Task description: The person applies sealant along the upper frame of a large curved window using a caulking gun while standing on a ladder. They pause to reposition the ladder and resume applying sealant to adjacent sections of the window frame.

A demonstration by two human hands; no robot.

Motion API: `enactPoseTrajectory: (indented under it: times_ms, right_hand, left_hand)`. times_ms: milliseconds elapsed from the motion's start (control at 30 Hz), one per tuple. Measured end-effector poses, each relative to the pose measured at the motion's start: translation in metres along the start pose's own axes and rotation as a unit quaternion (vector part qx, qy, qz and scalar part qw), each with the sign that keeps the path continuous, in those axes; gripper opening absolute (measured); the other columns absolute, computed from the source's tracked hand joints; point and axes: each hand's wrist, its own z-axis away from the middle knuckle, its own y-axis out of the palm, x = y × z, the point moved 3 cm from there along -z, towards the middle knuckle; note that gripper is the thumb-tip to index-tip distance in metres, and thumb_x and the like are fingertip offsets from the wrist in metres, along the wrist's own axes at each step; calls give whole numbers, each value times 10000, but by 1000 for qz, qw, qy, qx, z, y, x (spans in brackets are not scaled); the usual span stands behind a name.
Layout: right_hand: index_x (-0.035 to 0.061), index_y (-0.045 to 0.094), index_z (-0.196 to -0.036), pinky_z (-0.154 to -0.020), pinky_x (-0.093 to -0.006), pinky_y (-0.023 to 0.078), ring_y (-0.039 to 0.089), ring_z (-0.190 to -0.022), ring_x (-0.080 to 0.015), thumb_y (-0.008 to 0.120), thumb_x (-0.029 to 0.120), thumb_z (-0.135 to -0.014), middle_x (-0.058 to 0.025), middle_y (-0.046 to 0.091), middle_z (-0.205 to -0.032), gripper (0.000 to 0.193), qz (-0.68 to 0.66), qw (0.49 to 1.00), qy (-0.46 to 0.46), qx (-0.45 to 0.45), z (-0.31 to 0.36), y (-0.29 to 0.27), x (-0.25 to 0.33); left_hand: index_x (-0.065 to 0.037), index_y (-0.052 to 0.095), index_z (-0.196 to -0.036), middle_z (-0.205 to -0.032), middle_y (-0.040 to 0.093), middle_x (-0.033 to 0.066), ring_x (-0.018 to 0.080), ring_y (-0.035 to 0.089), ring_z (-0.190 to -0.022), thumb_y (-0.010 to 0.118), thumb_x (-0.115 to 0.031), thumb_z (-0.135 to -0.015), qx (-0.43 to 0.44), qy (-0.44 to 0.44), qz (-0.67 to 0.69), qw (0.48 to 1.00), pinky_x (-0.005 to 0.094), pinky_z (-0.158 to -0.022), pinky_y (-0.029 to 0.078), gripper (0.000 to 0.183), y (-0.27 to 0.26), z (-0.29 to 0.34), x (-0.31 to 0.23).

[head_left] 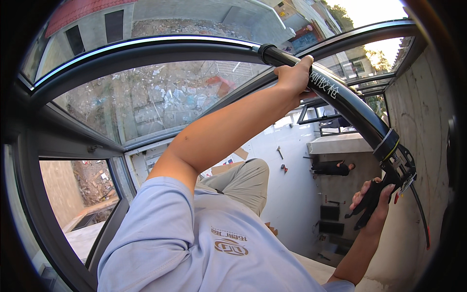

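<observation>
A long black caulking gun slants across the upper right, its nozzle end at the dark grey window frame. My left hand is closed around the front of its barrel, with the thumb on top and the other fingers mostly hidden behind. At the gun's rear, my right hand wraps around the black handle and trigger. The plunger rod sticks out behind, red at its tip. Whether the nozzle touches the frame or hovers just off it, I cannot tell.
An open window sash stands at left. Rubble-strewn ground lies beyond the glass, and a rough wall rises at right. Far below, a person in dark clothes is near a ledge; a hammer-like tool lies on a white surface.
</observation>
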Motion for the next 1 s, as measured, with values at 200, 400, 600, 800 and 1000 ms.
enactPoseTrajectory:
  times_ms: [200,400,600,800,1000]
  right_hand:
    - [48,504,-1187,-559,-310,564,610,-648,-174,485,616,-1036,-79,573,-890,588,11,1000,0,-11,3,-1,3]
    - [88,538,-1190,-522,-299,544,589,-610,-152,466,609,-1044,-63,567,-857,546,15,1000,-14,-18,8,3,4]
    - [49,534,-1273,-525,-312,548,633,-629,-173,454,666,-1020,-101,627,-876,672,-20,997,-76,-1,-3,-14,-16]
    - [-80,529,-1319,-452,-357,513,547,-412,-197,518,867,-842,-85,581,-575,1061,-212,944,-18,251,-6,-32,-78]
    - [-78,502,-1363,-477,-353,523,511,-421,-148,636,822,-812,-89,584,-600,1064,-273,899,-6,343,17,-23,-169]
  left_hand:
    - [91,0,-1454,-1065,598,173,201,701,-784,650,-348,-965,-1,5,5,1000,385,-685,656,924,-1,8,-4]
    - [81,9,-1449,-1078,593,173,209,709,-803,661,-357,-975,-7,8,4,1000,385,-724,674,917,-3,21,-11]
    - [-21,452,-1161,-1033,629,109,206,698,-883,671,-463,-971,-4,38,-24,999,390,-813,663,529,-18,45,-21]
    - [-109,610,-1134,-1101,671,67,164,664,-987,678,-516,-966,-61,92,-64,992,382,-900,558,446,-72,135,-28]
    - [-137,611,-1019,-963,691,23,156,688,-947,677,-449,-983,-127,39,-48,990,386,-906,545,320,-126,193,10]
